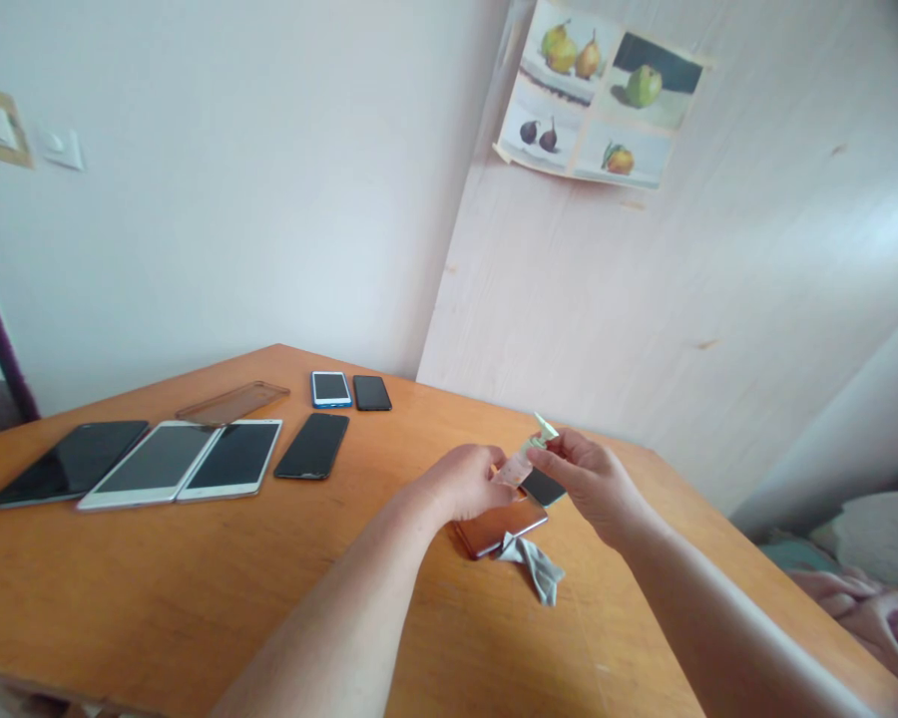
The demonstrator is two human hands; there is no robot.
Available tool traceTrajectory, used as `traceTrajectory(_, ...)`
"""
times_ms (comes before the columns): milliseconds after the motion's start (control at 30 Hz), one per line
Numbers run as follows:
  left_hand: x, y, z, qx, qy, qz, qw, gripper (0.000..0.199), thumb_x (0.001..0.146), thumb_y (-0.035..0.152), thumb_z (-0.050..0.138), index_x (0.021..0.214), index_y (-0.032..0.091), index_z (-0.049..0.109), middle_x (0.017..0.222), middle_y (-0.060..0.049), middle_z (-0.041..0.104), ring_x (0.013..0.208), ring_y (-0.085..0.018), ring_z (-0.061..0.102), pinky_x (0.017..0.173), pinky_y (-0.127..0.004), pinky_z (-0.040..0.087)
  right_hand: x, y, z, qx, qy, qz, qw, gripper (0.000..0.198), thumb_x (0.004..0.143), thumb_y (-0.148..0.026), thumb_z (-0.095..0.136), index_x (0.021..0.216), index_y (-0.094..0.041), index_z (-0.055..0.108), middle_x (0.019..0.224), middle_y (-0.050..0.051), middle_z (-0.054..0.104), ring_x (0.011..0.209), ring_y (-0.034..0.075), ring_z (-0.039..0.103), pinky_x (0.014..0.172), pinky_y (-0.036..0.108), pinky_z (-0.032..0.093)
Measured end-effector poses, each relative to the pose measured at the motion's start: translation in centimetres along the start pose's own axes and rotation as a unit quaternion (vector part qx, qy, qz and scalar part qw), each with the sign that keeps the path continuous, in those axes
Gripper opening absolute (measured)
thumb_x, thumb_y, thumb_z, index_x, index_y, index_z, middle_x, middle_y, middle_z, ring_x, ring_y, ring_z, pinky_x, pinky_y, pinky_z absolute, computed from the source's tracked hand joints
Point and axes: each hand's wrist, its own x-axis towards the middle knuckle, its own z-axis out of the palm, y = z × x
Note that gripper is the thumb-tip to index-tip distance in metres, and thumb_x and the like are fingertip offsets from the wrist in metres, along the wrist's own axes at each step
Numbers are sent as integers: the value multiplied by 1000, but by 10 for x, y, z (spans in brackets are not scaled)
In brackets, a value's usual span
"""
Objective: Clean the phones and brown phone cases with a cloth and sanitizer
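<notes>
A small clear bottle [514,470] with a pale green pump top [545,429] is tilted above the table. My left hand [468,481] is closed around the bottle's body. The fingers of my right hand [580,474] pinch the neck just below the pump top. Under my hands lies a shiny brown phone or case [505,524], partly covered by my left hand. A dark phone [545,488] shows behind it, half hidden by my right hand. In front of the brown one, a crumpled grey cloth [535,568] touches its edge.
On the left of the wooden table [359,558] lie a black tablet [71,462], two white tablets [150,464] and a black phone [312,446]. Behind them are a clear case [235,402], a blue-edged phone [330,389] and a small dark phone [372,393]. Walls stand behind.
</notes>
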Motion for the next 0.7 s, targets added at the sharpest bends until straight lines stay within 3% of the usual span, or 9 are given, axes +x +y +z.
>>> traceTrajectory(400,-1,3,0,-15,-5,-6,1000,30,74,45,66,92,21,66,83,-2,70,71,-18,63,54,-23,37,0,-2,4,-51,0,3,999,40,76,-58,71,84,-19,62,72,1,63,66,16,56,59,29,41)
traceTrajectory(567,0,3,-1,-21,-5,-10,1000,29,74,43,66,92,20,66,82,-2,69,69,-17,62,53,-23,36,-4,-2,1,5,-12,-7,1000,35,83,-53,63,97,-22,69,86,3,69,86,21,59,75,32,42)
traceTrajectory(700,-1,4,-1,-30,-1,-9,1000,33,74,47,67,93,19,67,84,-3,69,71,-18,62,53,-23,36,-6,-1,6,45,-13,1,999,33,80,-52,68,93,-21,67,80,2,68,73,18,58,69,32,42)
